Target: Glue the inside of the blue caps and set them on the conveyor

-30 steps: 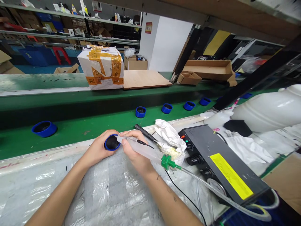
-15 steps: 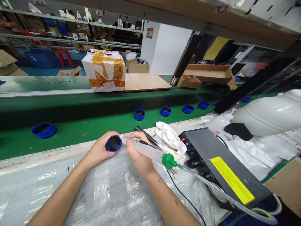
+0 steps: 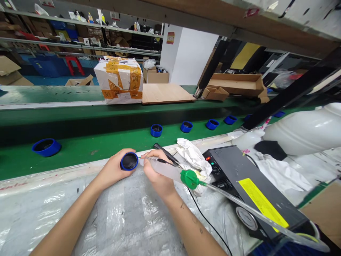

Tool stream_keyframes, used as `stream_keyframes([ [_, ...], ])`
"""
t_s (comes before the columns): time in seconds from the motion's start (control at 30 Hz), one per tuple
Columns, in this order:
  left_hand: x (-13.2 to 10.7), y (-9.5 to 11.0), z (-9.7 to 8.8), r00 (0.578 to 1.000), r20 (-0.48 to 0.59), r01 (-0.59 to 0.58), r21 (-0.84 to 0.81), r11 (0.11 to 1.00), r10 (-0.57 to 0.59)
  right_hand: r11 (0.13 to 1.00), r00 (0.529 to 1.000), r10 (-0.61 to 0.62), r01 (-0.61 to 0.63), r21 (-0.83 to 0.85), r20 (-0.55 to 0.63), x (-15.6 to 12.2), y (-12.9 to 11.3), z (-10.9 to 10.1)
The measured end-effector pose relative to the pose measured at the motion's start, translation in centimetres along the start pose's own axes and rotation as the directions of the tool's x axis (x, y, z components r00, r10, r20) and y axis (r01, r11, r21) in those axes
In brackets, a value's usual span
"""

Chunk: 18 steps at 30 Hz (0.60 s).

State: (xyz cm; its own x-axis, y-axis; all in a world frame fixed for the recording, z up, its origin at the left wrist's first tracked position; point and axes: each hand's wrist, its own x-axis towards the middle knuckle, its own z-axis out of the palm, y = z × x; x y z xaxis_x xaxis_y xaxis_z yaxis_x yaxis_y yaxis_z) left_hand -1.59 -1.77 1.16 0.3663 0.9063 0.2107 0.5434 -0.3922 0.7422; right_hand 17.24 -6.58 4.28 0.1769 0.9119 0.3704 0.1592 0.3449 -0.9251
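Blue-rimmed cup (image 3: 129,161) – clasped in left hand (image 3: 113,166) – right hand (image 3: 159,177) pinching translucent syringe (image 3: 172,172)

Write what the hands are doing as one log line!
left hand: holds blue cup; right hand: holds syringe; other cups: on green surface

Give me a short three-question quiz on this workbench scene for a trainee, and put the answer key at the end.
1. True or false: the left hand holds a round blue part whose inside is dark.

2. What colour is the fitting at the rear end of the dispenser held by the right hand?
A) red
B) green
C) white

3. Fill in the blank: the dark box with knobs on its front has a ____ label on top.

Key: 1 true; 2 B; 3 yellow.
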Motion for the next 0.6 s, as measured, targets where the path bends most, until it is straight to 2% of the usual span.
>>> stream_keyframes([
  [0.13, 0.0, -0.2, 0.5, 0.995, -0.068, 0.065, -0.011, 0.998, -0.066, 1.000, 1.000, 0.018, -0.017, 0.020, -0.021, -0.1, -0.1, 0.0],
  [0.23, 0.6, -1.2, -0.2, 0.966, -0.250, 0.090, 0.115, 0.989, -0.059, 0.992, 0.994, 0.088, -0.082, 0.098, -0.062, 0.0, -0.1, -0.2],
  [0.3, 1.2, -2.4, -1.5, 0.898, -0.423, 0.215, 0.184, 0.959, -0.121, 0.983, 0.987, 0.134, -0.122, 0.137, -0.085, 0.1, 0.0, -0.3],
  [0.37, 1.7, -3.8, -2.9, 0.809, -0.527, 0.389, 0.148, 0.909, -0.261, 0.977, 0.983, 0.152, -0.133, 0.167, -0.107, 0.2, 0.0, -0.4],
  [0.4, 1.9, -4.5, -3.5, 0.777, -0.536, 0.452, 0.113, 0.885, -0.329, 0.976, 0.982, 0.151, -0.130, 0.175, -0.114, 0.3, 0.0, -0.3],
  [0.47, 2.1, -5.6, -4.3, 0.750, -0.519, 0.507, 0.053, 0.860, -0.411, 0.977, 0.983, 0.142, -0.120, 0.178, -0.118, 0.4, 0.0, -0.2],
  [0.53, 2.2, -5.9, -4.3, 0.751, -0.514, 0.491, 0.016, 0.871, -0.414, 0.977, 0.983, 0.136, -0.114, 0.179, -0.120, 0.4, 0.1, -0.1],
  [0.6, 2.2, -5.0, -4.0, 0.737, -0.552, 0.461, -0.012, 0.887, -0.390, 0.978, 0.983, 0.133, -0.109, 0.179, -0.128, 0.3, 0.3, -0.1],
])
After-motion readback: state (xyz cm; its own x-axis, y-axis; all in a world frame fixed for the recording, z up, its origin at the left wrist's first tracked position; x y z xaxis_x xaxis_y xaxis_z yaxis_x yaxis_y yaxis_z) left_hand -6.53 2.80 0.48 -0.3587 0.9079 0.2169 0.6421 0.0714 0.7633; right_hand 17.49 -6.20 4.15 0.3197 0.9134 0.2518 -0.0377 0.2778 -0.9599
